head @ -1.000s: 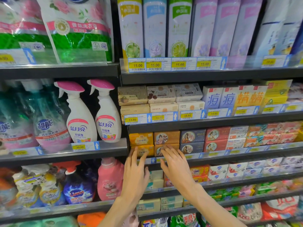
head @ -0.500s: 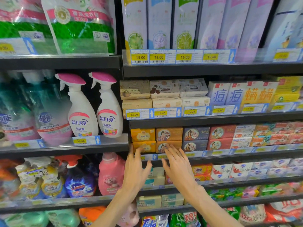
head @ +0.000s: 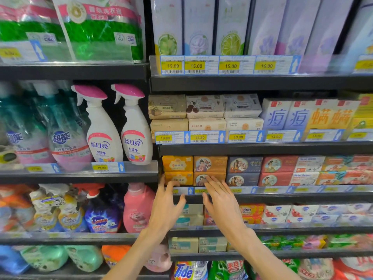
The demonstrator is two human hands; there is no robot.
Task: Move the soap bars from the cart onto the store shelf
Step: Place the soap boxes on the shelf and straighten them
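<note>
Store shelf (head: 262, 148) unit fills the view: dark tiers with price-tag rails, soap tiers on the right bay, spray bottles (head: 119, 126) at 9 o'clock of the soap. Cart not in view. Soap bars (head: 210, 164), boxed, sit two high in a row on the third tier down; yellow boxes (head: 177, 164) at the row's 9 o'clock end, orange next, then navy (head: 244, 165) and red toward 3 o'clock. Left hand (head: 165, 209): fingers straight and spread, tips at the lower yellow box and the rail below it, holds nothing. Right hand (head: 220, 201): fingers straight and near together, tips flat against the face of the lower orange box (head: 210, 178), holds nothing. Judgement: step in hand is squaring or seating the lower boxes flush in the row. Risks: an uneven push could skew the lower box and tip the upper one off toward 6 o'clock; too deep a push would leave the facing ragged; fingers dragging the rail could knock a price tag (head: 200, 191) loose. Image blur prevents confirming contact of the left fingertips.
</note>
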